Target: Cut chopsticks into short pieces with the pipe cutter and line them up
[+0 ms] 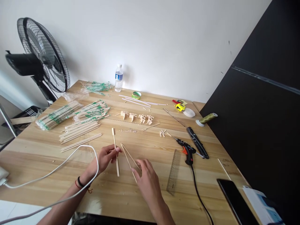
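My left hand [109, 157] pinches a bundle of thin wooden sticks [117, 167], which stands out above and below the fingers and has a thicker wooden piece [113, 131] at its far end. To the right, my right hand [145, 175] has its thumb and fingers around two loose sticks [127, 153] that meet near their far tips and spread apart toward the palm. Beyond both hands sit several small stick assemblies [132, 116] and scattered tiny wood bits [131, 131]. A few short cut pieces [162, 133] lie farther right.
Stick bundles [79, 130] and wrapped packs [59, 115] lie left. A white cable [58, 167] crosses over my left forearm. At right are a clear ruler [173, 172], glue gun [187, 151], black cutter [197, 142] and phone [236, 200]. A bottle [118, 78] stands behind.
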Motion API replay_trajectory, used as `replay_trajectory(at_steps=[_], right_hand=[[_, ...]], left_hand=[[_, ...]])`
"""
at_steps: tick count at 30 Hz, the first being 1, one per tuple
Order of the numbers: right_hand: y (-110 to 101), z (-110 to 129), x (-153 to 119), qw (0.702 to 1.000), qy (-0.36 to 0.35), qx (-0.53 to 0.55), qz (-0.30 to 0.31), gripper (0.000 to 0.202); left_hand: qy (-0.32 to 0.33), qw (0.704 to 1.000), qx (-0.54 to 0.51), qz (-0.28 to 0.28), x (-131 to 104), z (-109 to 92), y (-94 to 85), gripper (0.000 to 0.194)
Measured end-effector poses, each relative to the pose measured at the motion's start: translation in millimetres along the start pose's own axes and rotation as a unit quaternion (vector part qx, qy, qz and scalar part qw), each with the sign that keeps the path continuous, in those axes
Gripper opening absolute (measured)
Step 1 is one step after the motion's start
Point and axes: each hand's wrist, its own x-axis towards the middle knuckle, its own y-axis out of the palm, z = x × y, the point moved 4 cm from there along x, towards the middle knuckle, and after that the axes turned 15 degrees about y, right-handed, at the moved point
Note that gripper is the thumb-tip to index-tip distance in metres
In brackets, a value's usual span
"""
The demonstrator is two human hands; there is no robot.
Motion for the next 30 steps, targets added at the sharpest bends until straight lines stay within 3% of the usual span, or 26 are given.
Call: replay_trajectory(at_steps=[6,12,18,24,30], right_hand=[[4,7,0,1.000,0.012,0.012,0.026,0.007],[10,14,-4,1.000,0.018,-0.009,0.006,0.014],[12,15,-3,0.996,0.056,-0.035,0.060,0.013],[7,9,-2,0.990,0.094,-0.069,0.076,0.015],[-18,-17,-1,0.993,0.096,0.045,0.053,0.010]], left_hand=[[-0.027,0.999,0.020,-0.022,-29,13,1.0,0.049],[-0.016,0.998,0.029,-0.046,-39,31,8.5,0.065],[-0.030,0.997,0.055,-0.054,-39,24,15.1,0.077],[-0.034,0.989,0.146,0.012,-41,9,24.7,0.072],[0.000,0.975,0.210,0.073,-47,-2,29.0,0.060]])
